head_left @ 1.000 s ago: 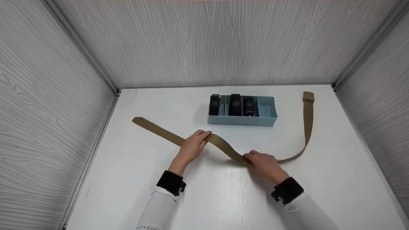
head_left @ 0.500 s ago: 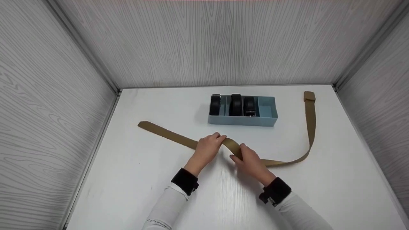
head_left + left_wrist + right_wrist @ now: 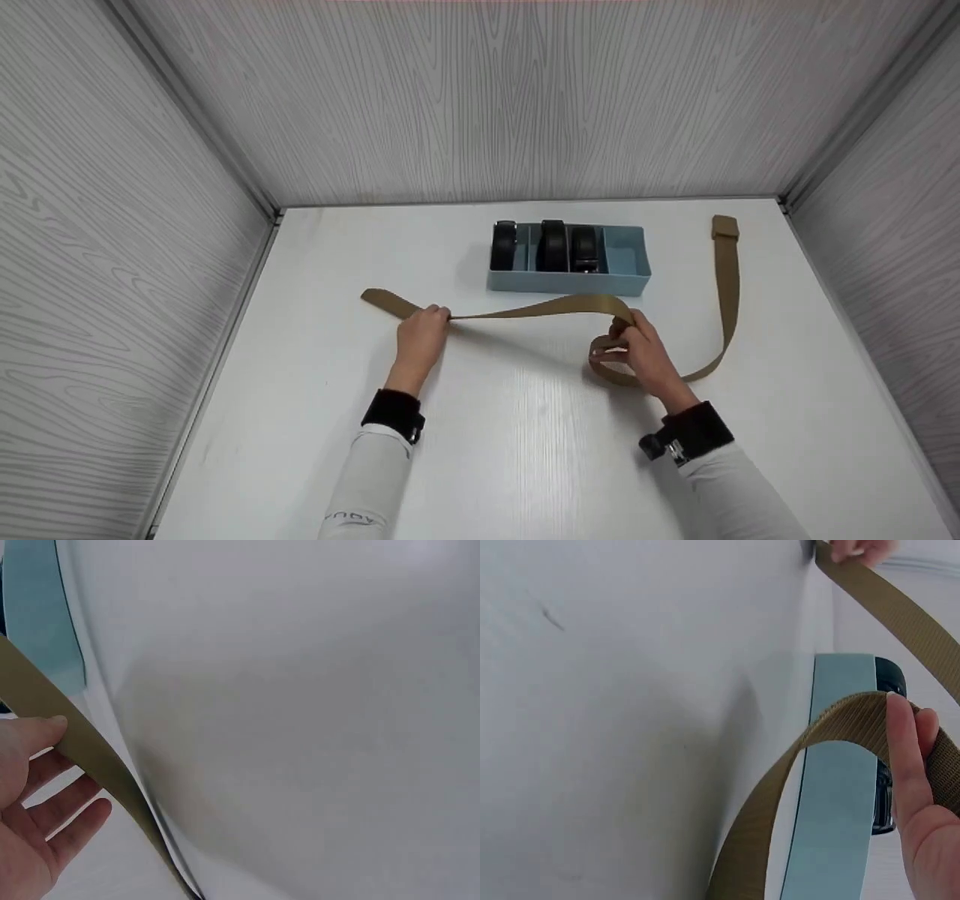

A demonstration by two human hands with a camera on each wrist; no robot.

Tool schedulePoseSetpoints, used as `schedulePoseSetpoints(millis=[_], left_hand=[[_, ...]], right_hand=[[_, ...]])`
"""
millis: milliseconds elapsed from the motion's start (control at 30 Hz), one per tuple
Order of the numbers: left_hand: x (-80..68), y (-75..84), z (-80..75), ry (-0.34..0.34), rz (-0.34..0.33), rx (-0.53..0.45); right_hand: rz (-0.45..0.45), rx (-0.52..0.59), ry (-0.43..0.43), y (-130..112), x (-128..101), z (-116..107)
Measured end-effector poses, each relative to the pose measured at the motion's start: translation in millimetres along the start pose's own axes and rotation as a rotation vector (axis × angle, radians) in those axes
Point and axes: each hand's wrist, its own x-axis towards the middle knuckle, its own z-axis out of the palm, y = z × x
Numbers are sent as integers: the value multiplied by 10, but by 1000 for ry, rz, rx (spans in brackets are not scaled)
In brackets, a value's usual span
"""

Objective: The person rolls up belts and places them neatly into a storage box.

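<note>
A tan webbing belt (image 3: 540, 307) stretches between both hands above the white table. My left hand (image 3: 422, 341) pinches it close to its free tip, which sticks out to the left. In the left wrist view a thumb and fingers (image 3: 45, 787) lie at the strap's edge, some fingers spread below it. My right hand (image 3: 651, 364) holds the belt's middle, where the strap bends into a loop under the fingers. From there the rest curves right and up to the tan buckle (image 3: 724, 226). The right wrist view shows the right hand (image 3: 922, 802) gripping the arched strap.
Behind the hands stands a light blue divided box (image 3: 568, 283). Rolled black belts (image 3: 553, 246) fill several compartments; the rightmost compartment (image 3: 627, 253) shows its bare floor. Grey wood-grain walls (image 3: 480, 105) enclose the back and sides of the table (image 3: 510, 457).
First the hands came together along the belt. Since then they have parted, left hand leftward and right hand rightward, raising the strap between them and forming a loop at the right hand.
</note>
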Motion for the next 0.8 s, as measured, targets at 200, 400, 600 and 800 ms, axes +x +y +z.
schedulePoseSetpoints(millis=[200, 400, 600, 800], left_hand=[[-28, -190, -65, -98, -57, -17], [-48, -200, -221, -93, -72, -77], [-82, -185, -273, -131, -84, -140], [-129, -134, -239, -115, -101, -65]], right_hand=[[69, -96, -4, -48, 30, -135], [70, -476, -25, -22, 135, -146], [6, -832, -85, 40, 229, -80], [-74, -1127, -75, 1, 73, 79]])
